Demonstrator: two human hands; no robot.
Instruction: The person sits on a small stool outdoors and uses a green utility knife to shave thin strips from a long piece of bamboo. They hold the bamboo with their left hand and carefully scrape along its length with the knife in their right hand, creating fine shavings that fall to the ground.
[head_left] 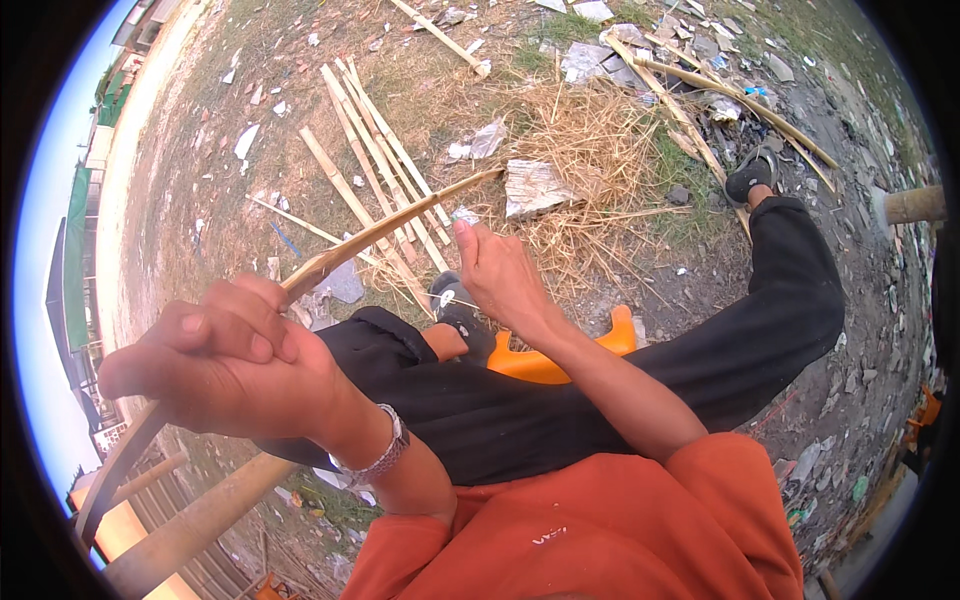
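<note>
My left hand [220, 350], with a metal-banded watch on its wrist, is closed round a long split bamboo strip [370, 236]. The strip slants up and to the right from the fist, tapering to a point, and a curved length shows again below the hand. To the right of the strip is my right hand [500, 275], its fingers curled in and its thumb on top. What it grips, if anything, is mostly hidden. A thin pale sliver [462, 300] shows beside that hand, above my left shoe [460, 318].
Several split bamboo strips [375, 140] lie on the ground ahead, beside a heap of straw-like shavings [600, 170] with a pale flat block [535, 188]. An orange plastic piece [545, 368] sits between my legs. Bamboo poles [200, 525] stand at lower left. Broken rubble litters the right side.
</note>
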